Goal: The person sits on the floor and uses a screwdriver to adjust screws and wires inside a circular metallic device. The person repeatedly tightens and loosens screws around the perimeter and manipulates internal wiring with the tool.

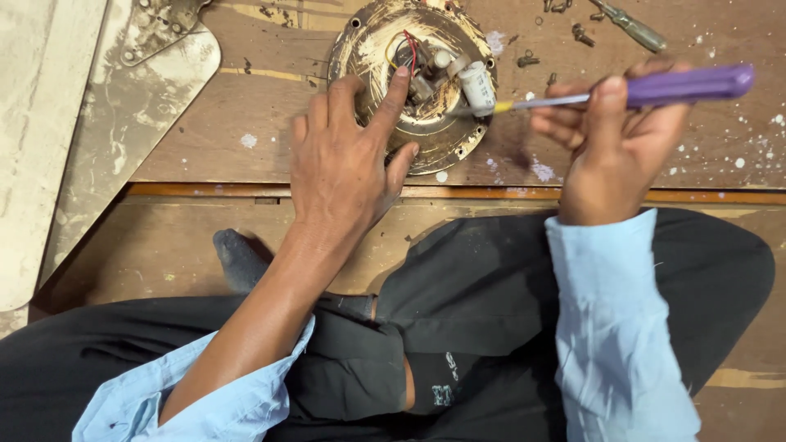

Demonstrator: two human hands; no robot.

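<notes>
Roughly, biggest first:
Floor: worn wooden boards (246, 131), paint-flecked; person sits cross-legged on them, dark trousers (491, 295), light blue sleeves.
Fan blade: long dirty metal blade with its bracket (123, 106) lies flat at far left, well apart from both hands.
Motor housing: round, grimy brass-coloured fan motor cover (372, 49) lies open side up on the boards ahead of the knees, so it works like a shallow dish.
Housing contents: white cylindrical capacitor (477, 86), red and yellow wires (407, 47), small white parts; the rest is too dirty to name.
Left hand: left hand (344, 160) lies over the housing's near rim, index tip pressed among the wires, thumb against the lower edge; fingers spread and clasp nothing, likely pinning the housing so it stays put.
Right hand: right hand (610, 135) is closed around the purple-handled screwdriver (679, 86), held near level.
Screwdriver tip: shaft reaches left, yellow collar touching or just beside the capacitor; exact contact unclear.
Spare tool: second screwdriver (634, 29) lies at top right, untouched.
Loose hardware: small screws (528, 59) are scattered just beside the housing, seemingly within easy reach.
</notes>
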